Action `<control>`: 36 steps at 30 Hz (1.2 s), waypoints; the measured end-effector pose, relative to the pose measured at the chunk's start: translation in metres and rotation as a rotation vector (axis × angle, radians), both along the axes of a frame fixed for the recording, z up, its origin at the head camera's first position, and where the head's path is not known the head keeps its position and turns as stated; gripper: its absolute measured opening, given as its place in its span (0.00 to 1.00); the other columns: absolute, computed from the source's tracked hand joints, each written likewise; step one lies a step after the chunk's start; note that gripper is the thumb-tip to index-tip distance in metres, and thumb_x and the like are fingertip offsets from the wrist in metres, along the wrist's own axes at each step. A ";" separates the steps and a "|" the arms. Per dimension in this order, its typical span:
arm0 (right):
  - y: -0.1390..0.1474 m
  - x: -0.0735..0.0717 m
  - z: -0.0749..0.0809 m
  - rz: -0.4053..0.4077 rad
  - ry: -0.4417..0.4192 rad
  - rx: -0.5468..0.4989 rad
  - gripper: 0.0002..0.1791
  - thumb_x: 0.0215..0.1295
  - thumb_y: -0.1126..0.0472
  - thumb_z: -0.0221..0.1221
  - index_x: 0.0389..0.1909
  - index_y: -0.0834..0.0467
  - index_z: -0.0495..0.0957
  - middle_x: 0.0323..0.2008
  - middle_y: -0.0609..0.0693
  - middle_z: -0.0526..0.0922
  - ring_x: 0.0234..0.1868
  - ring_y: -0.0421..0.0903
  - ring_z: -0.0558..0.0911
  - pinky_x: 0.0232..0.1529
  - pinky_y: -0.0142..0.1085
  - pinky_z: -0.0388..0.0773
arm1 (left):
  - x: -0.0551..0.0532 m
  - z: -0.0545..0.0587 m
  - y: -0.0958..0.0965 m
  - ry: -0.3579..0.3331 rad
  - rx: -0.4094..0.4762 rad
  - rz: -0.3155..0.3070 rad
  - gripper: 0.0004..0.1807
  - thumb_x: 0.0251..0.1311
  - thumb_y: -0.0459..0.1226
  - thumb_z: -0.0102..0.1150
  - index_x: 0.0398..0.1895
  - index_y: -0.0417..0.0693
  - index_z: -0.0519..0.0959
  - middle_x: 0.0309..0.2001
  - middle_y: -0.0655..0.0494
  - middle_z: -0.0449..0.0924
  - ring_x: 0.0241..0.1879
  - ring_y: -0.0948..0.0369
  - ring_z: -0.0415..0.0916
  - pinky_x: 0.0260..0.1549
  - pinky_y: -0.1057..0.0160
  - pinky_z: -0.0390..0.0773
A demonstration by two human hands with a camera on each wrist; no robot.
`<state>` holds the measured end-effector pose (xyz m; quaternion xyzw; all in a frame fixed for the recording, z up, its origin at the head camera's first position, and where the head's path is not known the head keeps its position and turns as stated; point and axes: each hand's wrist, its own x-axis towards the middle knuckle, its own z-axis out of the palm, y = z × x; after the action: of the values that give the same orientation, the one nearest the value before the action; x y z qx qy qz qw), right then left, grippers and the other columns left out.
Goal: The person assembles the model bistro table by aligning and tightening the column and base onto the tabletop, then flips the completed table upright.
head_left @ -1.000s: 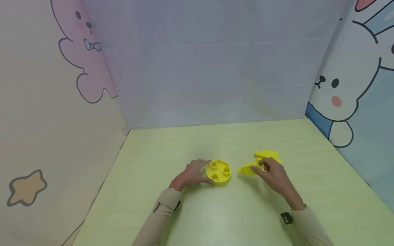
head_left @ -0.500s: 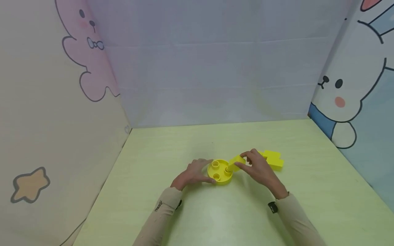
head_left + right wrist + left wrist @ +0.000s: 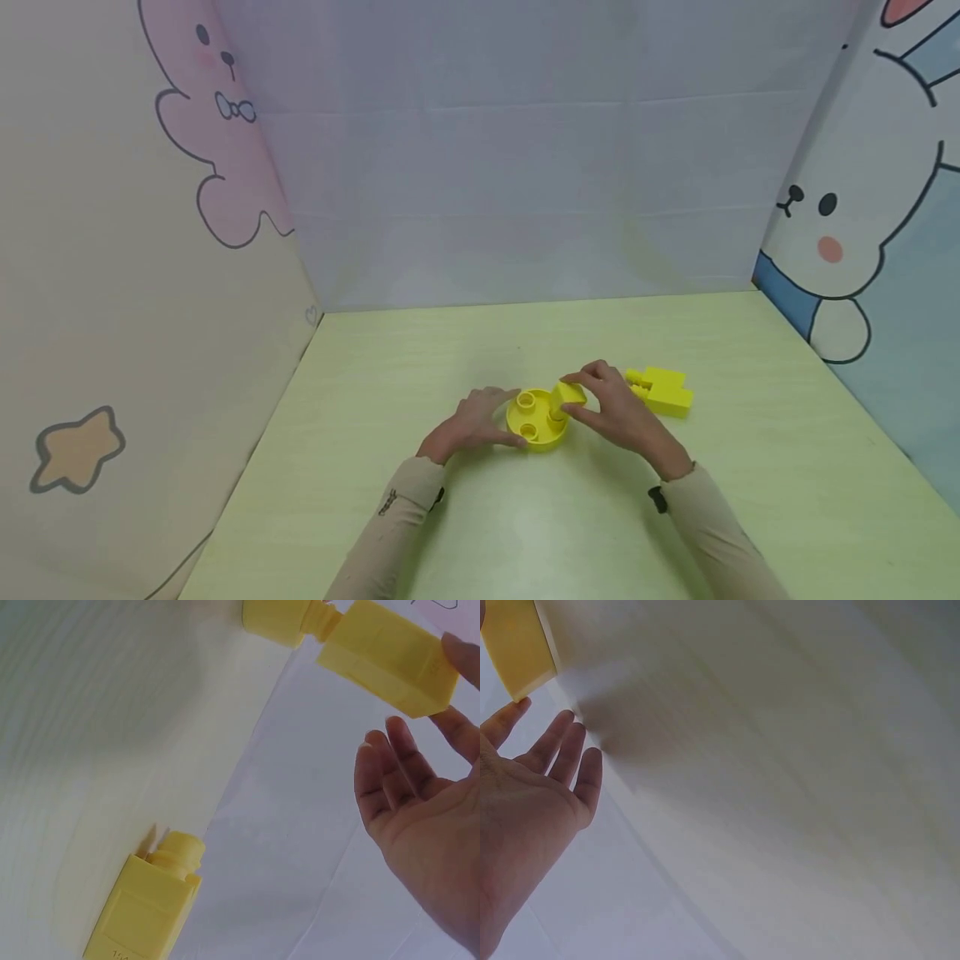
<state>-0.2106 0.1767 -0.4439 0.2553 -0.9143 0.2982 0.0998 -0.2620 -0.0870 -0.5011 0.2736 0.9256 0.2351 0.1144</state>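
A round yellow base [image 3: 540, 417] with raised ring-shaped sockets lies on the table. My left hand [image 3: 468, 421] holds it from the left, with thumb and index finger at opposite sides of its rim. In the left wrist view, the index fingertip meets the edge of the base [image 3: 517, 649], and the other fingers are spread apart from it. My right hand [image 3: 618, 410] pinches a yellow rectangular block [image 3: 567, 395] between thumb and index finger. The block's narrow threaded neck [image 3: 322, 621] points down into the right-hand socket; the block stands tilted slightly. Its neck end is hidden inside the socket.
Two more yellow blocks [image 3: 670, 401] with threaded necks lie side by side on the pale table [image 3: 480, 533], just beyond my right hand. A pale cloth wall [image 3: 525, 167] rises behind the table, with cartoon-printed panels at both sides.
My right hand has lifted the block from near the other blocks, carried it left and set its neck at a socket, then turned it more upright. The left hand has stayed at the base.
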 end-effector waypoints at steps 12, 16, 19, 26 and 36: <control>0.001 -0.002 0.000 -0.007 -0.012 0.036 0.24 0.61 0.52 0.64 0.55 0.58 0.76 0.48 0.56 0.72 0.47 0.54 0.68 0.45 0.48 0.71 | 0.001 0.001 0.001 -0.009 -0.001 0.009 0.50 0.44 0.66 0.64 0.71 0.56 0.63 0.65 0.50 0.65 0.62 0.49 0.59 0.58 0.42 0.57; 0.003 -0.001 -0.001 -0.064 0.026 0.059 0.22 0.58 0.51 0.66 0.51 0.58 0.78 0.46 0.57 0.73 0.46 0.54 0.68 0.43 0.48 0.70 | 0.001 0.001 0.001 -0.019 -0.006 0.011 0.51 0.44 0.67 0.63 0.71 0.56 0.62 0.66 0.50 0.64 0.63 0.49 0.59 0.59 0.42 0.57; 0.000 0.000 -0.001 -0.106 0.069 0.085 0.22 0.56 0.48 0.67 0.47 0.58 0.79 0.44 0.57 0.74 0.44 0.55 0.69 0.43 0.48 0.69 | 0.001 0.001 0.001 -0.019 -0.002 0.010 0.51 0.44 0.67 0.63 0.71 0.56 0.62 0.66 0.51 0.64 0.63 0.49 0.59 0.59 0.41 0.57; -0.011 0.001 -0.002 -0.230 0.157 0.201 0.28 0.54 0.37 0.63 0.39 0.59 0.77 0.37 0.55 0.73 0.43 0.59 0.70 0.41 0.51 0.69 | 0.003 0.003 0.001 -0.015 -0.002 0.008 0.50 0.45 0.67 0.63 0.71 0.56 0.62 0.66 0.50 0.64 0.62 0.49 0.59 0.58 0.41 0.57; -0.010 0.005 0.003 -0.268 0.138 0.215 0.24 0.54 0.40 0.64 0.35 0.57 0.78 0.37 0.54 0.73 0.46 0.59 0.69 0.42 0.55 0.66 | 0.003 0.004 0.000 -0.024 -0.011 0.014 0.50 0.45 0.66 0.63 0.71 0.57 0.62 0.67 0.51 0.63 0.64 0.49 0.58 0.59 0.41 0.55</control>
<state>-0.2051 0.1667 -0.4414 0.1603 -0.9577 0.1647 0.1731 -0.2592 -0.0868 -0.4973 0.2637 0.9274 0.2340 0.1254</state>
